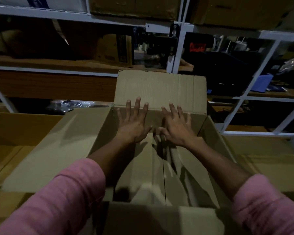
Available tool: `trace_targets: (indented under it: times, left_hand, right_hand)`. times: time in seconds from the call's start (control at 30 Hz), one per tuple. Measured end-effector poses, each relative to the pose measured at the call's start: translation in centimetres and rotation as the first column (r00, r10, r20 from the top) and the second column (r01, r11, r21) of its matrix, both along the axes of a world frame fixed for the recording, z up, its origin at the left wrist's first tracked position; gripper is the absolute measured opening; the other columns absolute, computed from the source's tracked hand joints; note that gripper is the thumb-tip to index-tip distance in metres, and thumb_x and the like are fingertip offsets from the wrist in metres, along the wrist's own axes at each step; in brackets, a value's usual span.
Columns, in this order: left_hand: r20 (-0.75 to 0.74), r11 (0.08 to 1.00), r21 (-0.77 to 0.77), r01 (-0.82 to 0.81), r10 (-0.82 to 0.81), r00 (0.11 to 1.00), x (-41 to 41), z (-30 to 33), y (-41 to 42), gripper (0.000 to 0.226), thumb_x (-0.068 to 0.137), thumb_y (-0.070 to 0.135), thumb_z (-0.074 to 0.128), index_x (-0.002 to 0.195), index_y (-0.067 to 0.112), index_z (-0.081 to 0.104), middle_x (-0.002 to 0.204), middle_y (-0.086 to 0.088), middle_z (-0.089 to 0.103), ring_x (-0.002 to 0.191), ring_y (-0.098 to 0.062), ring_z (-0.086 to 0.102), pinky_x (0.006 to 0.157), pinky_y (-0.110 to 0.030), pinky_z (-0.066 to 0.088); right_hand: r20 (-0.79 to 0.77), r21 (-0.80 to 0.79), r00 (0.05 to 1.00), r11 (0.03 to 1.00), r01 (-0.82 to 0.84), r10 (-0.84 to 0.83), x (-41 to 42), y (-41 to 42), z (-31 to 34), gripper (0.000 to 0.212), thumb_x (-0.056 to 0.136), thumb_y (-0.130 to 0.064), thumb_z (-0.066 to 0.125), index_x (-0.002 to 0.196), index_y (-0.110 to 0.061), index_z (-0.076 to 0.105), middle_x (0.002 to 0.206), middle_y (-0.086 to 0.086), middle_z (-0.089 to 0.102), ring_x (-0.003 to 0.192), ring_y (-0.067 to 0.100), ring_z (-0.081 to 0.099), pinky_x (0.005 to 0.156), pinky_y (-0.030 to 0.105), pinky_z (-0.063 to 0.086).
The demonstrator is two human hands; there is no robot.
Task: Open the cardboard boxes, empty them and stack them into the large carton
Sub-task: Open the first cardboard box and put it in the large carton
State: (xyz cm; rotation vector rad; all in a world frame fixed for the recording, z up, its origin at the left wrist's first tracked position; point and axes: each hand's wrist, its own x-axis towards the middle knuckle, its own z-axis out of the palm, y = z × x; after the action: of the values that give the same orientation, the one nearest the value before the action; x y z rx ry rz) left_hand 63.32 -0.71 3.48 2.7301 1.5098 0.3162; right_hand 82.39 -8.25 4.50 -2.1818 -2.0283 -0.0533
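An open cardboard box (46, 155) fills the middle of the view, its four flaps folded outward. The far flap (161, 87) stands up behind my hands. My left hand (133, 122) and my right hand (176, 125) reach side by side over the box's far inner wall, fingers spread and straight, holding nothing. Whether the fingertips touch the cardboard is unclear. Inside, only the box's bottom panels (153, 175) with a centre seam show.
Another open carton (10, 133) lies at the left and flat cardboard (271, 165) at the right. White metal shelving (175, 48) with boxes and dark clutter stands behind. A blue container (261, 83) sits on a right shelf.
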Motion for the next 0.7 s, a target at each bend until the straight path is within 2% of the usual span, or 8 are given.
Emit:
trace_targets:
  times: [0.1,0.2,0.3,0.37,0.5,0.57,0.63,0.7]
  left_hand:
    - [0.03,1.0,0.028,0.014,-0.015,0.999,-1.7,2.0,-3.6,0.093,0.096,0.07,0.037,0.157,0.033,-0.024,0.159,-0.003,-0.043,0.147,-0.037,-0.034,0.115,-0.072,-0.011]
    - [0.117,0.998,0.06,0.017,-0.024,0.993,-3.9,4.0,-8.5,0.086,0.097,0.067,0.038,0.161,0.031,-0.006,0.168,-0.005,-0.02,0.154,-0.037,-0.014,0.119,-0.07,0.002]
    - [0.202,0.998,0.057,0.009,-0.021,0.979,-7.0,4.5,-14.3,0.078,0.098,0.068,0.033,0.161,0.028,0.011,0.171,-0.006,0.003,0.156,-0.034,0.0,0.122,-0.065,0.008]
    - [0.248,0.998,0.062,0.013,-0.028,0.968,-9.2,3.1,-18.3,0.075,0.099,0.068,0.029,0.16,0.027,0.017,0.17,-0.004,0.01,0.156,-0.031,0.002,0.123,-0.061,0.01]
    - [0.209,0.991,0.124,-0.045,0.019,0.978,-13.2,-3.4,-25.2,0.076,0.097,0.069,0.033,0.159,0.026,0.024,0.171,-0.007,0.005,0.156,-0.034,-0.011,0.122,-0.062,0.003]
    - [0.174,0.987,0.126,-0.104,0.082,0.981,-14.8,-6.3,-27.4,0.08,0.094,0.072,0.039,0.159,0.027,0.026,0.17,-0.01,0.002,0.155,-0.038,-0.011,0.121,-0.065,0.005]
    - [0.209,0.982,0.079,-0.172,0.152,0.966,-16.0,-7.9,-28.6,0.085,0.092,0.074,0.042,0.161,0.032,0.018,0.171,-0.008,-0.005,0.155,-0.04,-0.01,0.119,-0.068,0.01]
    - [0.256,0.977,0.027,-0.21,0.197,0.947,-16.7,-8.2,-29.0,0.09,0.089,0.078,0.04,0.161,0.038,0.005,0.17,-0.001,-0.017,0.154,-0.042,-0.011,0.116,-0.071,0.013]
  right_hand:
    - [-0.051,0.02,0.999,1.0,0.014,-0.013,-1.9,-4.9,1.9,0.08,0.1,-0.06,0.043,0.162,-0.033,0.0,0.171,0.003,-0.011,0.157,0.032,-0.009,0.121,0.068,0.0]
    - [-0.127,0.011,0.99,0.998,0.06,-0.059,-3.6,-10.9,3.0,0.073,0.101,-0.061,0.038,0.162,-0.031,0.01,0.172,0.003,-0.002,0.157,0.029,0.005,0.123,0.063,0.007]
    - [-0.201,0.071,0.972,0.987,0.142,-0.126,-5.3,-17.8,2.3,0.064,0.103,-0.06,0.034,0.158,-0.028,0.027,0.17,0.003,0.012,0.154,0.026,0.02,0.122,0.06,0.017]
    - [-0.223,0.104,0.962,0.977,0.185,-0.158,-6.4,-22.1,0.7,0.061,0.103,-0.059,0.032,0.154,-0.027,0.035,0.169,0.003,0.018,0.153,0.025,0.023,0.121,0.06,0.018]
    - [-0.143,0.113,0.954,0.953,0.282,-0.265,-7.5,-29.0,-4.6,0.068,0.098,-0.067,0.026,0.152,-0.027,0.036,0.168,0.006,0.018,0.154,0.028,0.016,0.121,0.06,0.012]
    - [-0.097,0.139,0.948,0.939,0.316,-0.304,-7.5,-31.3,-6.6,0.069,0.095,-0.067,0.032,0.153,-0.029,0.033,0.168,0.006,0.016,0.155,0.031,0.01,0.119,0.063,0.017]
    - [-0.124,0.177,0.921,0.905,0.386,-0.369,-7.2,-32.9,-7.3,0.069,0.095,-0.063,0.043,0.154,-0.03,0.03,0.168,0.002,0.015,0.15,0.036,0.016,0.114,0.064,0.027]
    - [-0.179,0.161,0.883,0.872,0.462,-0.434,-6.3,-33.7,-7.5,0.079,0.092,-0.067,0.05,0.157,-0.033,0.022,0.169,-0.005,0.007,0.143,0.04,0.021,0.106,0.062,0.035]
